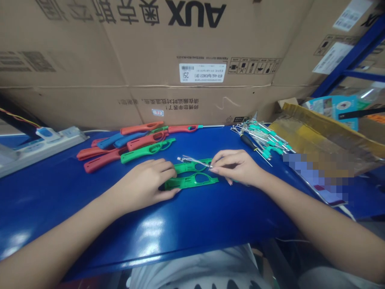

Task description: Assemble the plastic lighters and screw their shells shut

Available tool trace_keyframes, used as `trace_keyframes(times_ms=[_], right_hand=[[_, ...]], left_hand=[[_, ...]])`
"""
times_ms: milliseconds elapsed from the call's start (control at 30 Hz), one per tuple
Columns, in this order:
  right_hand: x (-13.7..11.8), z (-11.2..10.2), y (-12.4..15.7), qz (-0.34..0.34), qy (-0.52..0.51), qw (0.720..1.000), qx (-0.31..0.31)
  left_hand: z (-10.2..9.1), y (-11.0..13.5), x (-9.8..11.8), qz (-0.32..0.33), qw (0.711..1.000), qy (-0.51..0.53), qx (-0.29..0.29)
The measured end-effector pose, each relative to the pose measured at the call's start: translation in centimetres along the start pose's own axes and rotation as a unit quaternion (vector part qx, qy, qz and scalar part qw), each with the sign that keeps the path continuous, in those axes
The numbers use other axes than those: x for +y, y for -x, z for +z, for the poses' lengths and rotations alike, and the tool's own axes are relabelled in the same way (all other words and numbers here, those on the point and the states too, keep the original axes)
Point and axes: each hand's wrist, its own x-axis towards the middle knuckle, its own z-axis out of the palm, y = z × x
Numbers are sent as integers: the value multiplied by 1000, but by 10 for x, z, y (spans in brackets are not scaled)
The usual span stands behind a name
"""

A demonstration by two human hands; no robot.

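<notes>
Two green plastic lighter-shell halves (192, 174) lie side by side on the blue table (60, 192), just in front of me. My left hand (147, 182) rests on their left ends, its fingers curled over them and pressing them down. My right hand (237, 166) pinches a thin wire-and-tube part (192, 160) and holds it against the upper green half.
A pile of red, blue and green lighter shells (129, 144) lies behind my left hand. A heap of metal tubes with teal ends (264, 138) and a black-handled tool (251, 143) sit at the right. A power strip (42, 142) is at the left, cardboard boxes (192, 60) behind.
</notes>
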Motion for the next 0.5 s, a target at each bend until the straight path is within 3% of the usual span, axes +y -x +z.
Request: trace_keyframes(times_ms=[133, 300, 500], right_hand=[[0, 0, 0, -26, 8, 999, -30], [2, -1, -1, -49, 28, 997, -46], [2, -4, -3, -88, 103, 990, -41]], left_hand=[[3, 0, 3, -27, 996, 58, 61], [12, -2, 6, -132, 963, 178, 156], [13, -8, 9, -219, 880, 399, 138]])
